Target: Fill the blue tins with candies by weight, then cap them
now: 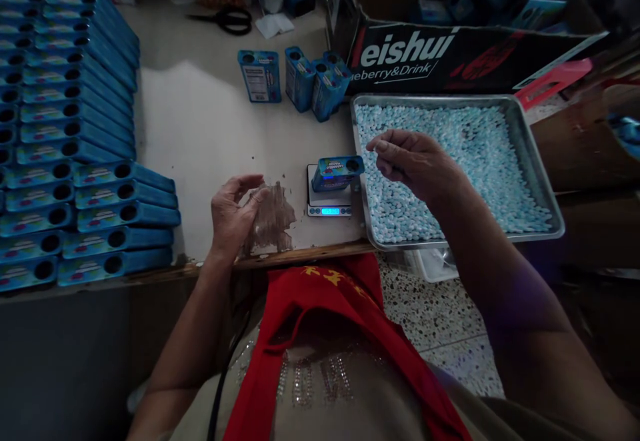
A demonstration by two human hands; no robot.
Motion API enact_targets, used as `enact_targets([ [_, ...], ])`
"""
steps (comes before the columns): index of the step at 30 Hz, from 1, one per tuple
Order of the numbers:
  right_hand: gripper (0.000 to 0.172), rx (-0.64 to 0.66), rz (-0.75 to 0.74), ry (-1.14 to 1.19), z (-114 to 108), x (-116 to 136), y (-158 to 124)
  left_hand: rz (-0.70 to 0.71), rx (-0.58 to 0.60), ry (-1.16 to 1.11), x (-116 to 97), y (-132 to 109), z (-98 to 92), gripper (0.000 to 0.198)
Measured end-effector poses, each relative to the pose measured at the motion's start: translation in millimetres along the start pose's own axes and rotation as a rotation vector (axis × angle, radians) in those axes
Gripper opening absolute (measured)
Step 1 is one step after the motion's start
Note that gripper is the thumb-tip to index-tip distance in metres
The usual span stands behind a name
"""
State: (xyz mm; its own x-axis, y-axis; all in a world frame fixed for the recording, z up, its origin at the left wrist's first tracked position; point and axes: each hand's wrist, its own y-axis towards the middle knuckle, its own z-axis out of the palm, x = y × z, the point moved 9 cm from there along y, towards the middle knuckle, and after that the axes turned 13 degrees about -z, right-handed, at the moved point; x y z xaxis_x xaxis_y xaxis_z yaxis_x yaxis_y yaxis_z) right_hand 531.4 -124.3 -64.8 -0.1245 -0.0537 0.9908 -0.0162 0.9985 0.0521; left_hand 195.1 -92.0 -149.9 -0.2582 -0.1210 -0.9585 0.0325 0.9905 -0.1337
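Observation:
A small blue box (338, 172) with a round hole lies on a little digital scale (329, 200) whose display glows blue. My right hand (410, 161) hovers just right of the box, over the edge of a metal tray (537, 154) full of pale blue pellets; its thumb and fingers are pinched together, and what they hold is too small to see. My left hand (233, 211) rests on the white table near its front edge, fingers curled, beside a worn brown patch (273, 221).
Rows of stacked blue boxes (70, 154) fill the table's left side. Three upright blue boxes (300, 81) stand behind the scale. Black scissors (225, 20) lie at the back. A large open cardboard carton (450, 54) sits behind the tray. Speckled floor shows below.

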Motion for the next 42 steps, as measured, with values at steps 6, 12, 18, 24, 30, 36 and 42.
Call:
enact_targets([
  [6,0.022,0.017,-0.018,-0.118,8,-6,4,0.002,0.046,0.036,-6,0,19.2,0.032],
  [12,0.020,-0.024,0.022,-0.052,5,-17,4,0.212,0.054,0.124,-41,0,43.0,0.032],
  [18,0.014,-0.295,0.062,0.301,-37,-44,35,0.550,0.285,0.700,-117,-5,149.2,0.052],
  [24,0.015,-0.132,-0.042,0.063,-23,-46,109,0.325,0.309,1.022,-161,52,134.1,0.042],
  [30,0.017,-0.078,-0.350,-0.586,12,1,189,0.140,0.079,1.160,-147,134,-27.0,0.041],
  [36,0.027,0.117,-0.301,-0.932,60,17,223,-0.064,0.037,0.866,-71,154,-150.7,0.046],
  [42,0.019,0.180,-0.355,-0.880,128,23,244,-0.106,0.074,0.693,-58,132,-173.8,0.031],
])
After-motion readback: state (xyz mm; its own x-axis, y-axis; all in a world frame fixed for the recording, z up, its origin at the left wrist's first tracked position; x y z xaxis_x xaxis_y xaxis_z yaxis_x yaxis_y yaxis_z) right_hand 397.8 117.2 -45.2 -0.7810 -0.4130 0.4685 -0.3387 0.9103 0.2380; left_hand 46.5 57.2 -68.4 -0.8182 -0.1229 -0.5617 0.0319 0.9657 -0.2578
